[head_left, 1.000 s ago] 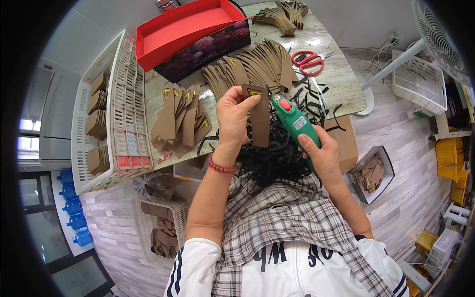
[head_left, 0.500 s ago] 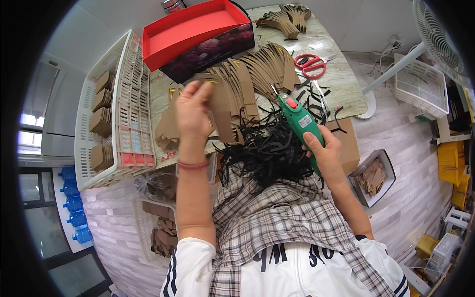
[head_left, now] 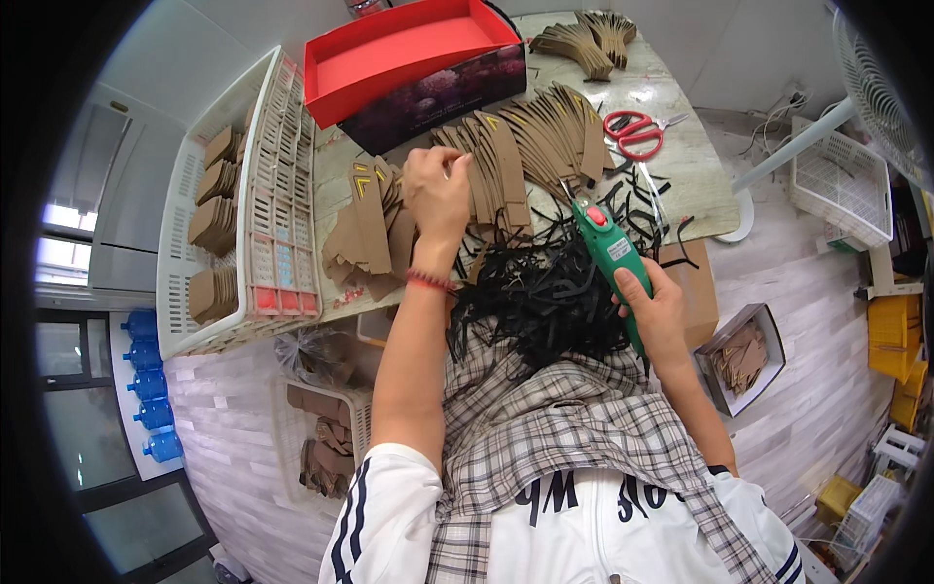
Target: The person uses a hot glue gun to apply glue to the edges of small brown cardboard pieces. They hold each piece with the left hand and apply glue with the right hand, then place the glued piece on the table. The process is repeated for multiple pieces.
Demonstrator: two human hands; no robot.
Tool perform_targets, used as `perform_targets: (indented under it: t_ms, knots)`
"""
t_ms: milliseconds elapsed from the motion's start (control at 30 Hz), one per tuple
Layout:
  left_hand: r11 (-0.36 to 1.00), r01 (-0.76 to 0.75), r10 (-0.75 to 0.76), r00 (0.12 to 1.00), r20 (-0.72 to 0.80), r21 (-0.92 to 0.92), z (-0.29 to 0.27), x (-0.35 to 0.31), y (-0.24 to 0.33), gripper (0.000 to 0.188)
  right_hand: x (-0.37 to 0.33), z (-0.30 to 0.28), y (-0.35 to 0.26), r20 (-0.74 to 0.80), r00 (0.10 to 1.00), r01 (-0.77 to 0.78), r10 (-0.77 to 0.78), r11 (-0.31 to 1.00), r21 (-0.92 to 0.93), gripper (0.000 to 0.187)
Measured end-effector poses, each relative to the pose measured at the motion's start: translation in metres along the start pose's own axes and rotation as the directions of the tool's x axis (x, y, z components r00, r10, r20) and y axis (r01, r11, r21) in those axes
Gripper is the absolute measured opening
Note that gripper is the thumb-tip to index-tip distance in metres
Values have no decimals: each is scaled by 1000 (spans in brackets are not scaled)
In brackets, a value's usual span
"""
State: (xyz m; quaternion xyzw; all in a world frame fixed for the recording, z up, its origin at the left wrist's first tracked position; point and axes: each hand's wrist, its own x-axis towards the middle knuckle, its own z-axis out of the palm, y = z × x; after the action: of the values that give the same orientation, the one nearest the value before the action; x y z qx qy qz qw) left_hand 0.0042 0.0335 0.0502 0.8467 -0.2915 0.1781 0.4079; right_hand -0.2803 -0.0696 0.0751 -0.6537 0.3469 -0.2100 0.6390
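Note:
My right hand (head_left: 658, 310) is wrapped round green electric scissors (head_left: 615, 255) with a red switch, their metal tip pointing up and left toward a fan of brown strip pieces (head_left: 555, 136). My left hand (head_left: 438, 187) is over the table with its fingers curled together, beside another fanned stack of brown pieces (head_left: 496, 161). What its fingertips hold, if anything, is hidden. To its left lies a pile of brown pieces (head_left: 368, 229) with yellow marks. A heap of black strips (head_left: 545, 302) spills from the table's near edge onto my checked apron (head_left: 545, 428).
A red-lined box (head_left: 413, 54) stands at the back. White crates (head_left: 277, 195) at the left hold brown stacks. Red-handled scissors (head_left: 637, 134) lie at the right on the table (head_left: 696, 185). A fan (head_left: 880, 97) and a small box (head_left: 744, 360) of brown pieces are farther right.
My left hand has moved right, away from the left pile, and the brown piece it held is out of it. My right hand still holds the electric scissors, and the view has shifted slightly.

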Motion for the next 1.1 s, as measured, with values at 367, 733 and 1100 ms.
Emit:
perform_targets:
  t_ms: [367, 733, 1100]
  knots:
    - [946, -206, 199, 979, 51, 252, 69, 25, 14, 61, 2, -3, 0, -39, 999, 4, -3, 1000, 9, 33]
    - [90, 463, -353, 843, 407, -882, 14, -11, 52, 6, 8, 15, -6, -38, 995, 93, -93, 996, -1, 34]
    - [-68, 499, -384, 786, 484, -864, -6, -35, 74, 3, -4, 16, -11, 38, 995, 96, -96, 995, 0, 35]
